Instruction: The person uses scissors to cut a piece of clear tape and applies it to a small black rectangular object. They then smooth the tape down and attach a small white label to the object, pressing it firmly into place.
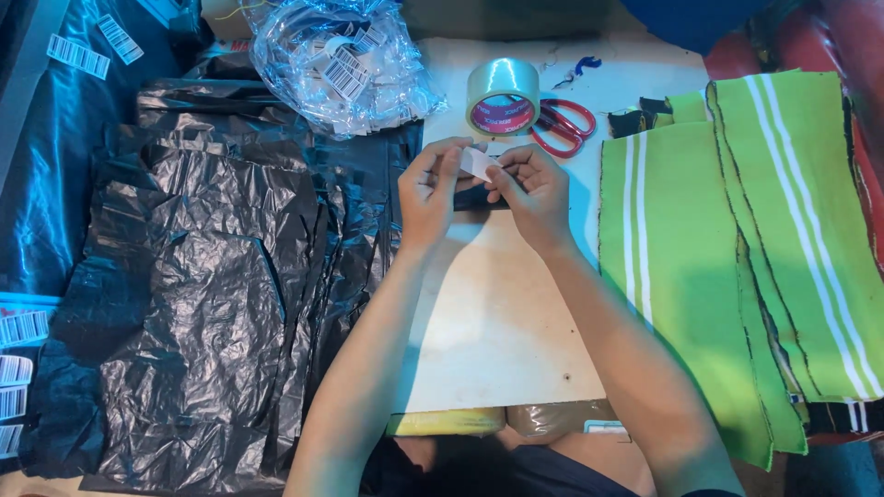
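Black plastic bags [212,276] cover the left half of the table [497,322], crumpled and overlapping in a wide stack, w/ shiny dark sheeting at the far left edge. Right side: green fabric pieces [737,239] w/ white stripes, laid in overlapping layers from far to near. Far centre-left, a clear plastic bundle [341,60] stuffed w/ barcode labels sits on the bags' far edge. More barcode stickers [18,368] show at the near left edge. Just far of the hands stands a roll of clear tape [504,95], upright on its side, touching red-handled scissors [564,124] to its right. Both hands meet at table centre, forearms running near to far. Left hand [428,193] — fingers curled, thumb and forefinger pinched shut on the left end of a small white sticker [478,163]. Right hand [534,193] — fingers bent in close, thumb and fingertips gripping the sticker's right end; the other fingers tucked under. Sticker is held just above the table, between the two hands, near the tape roll.
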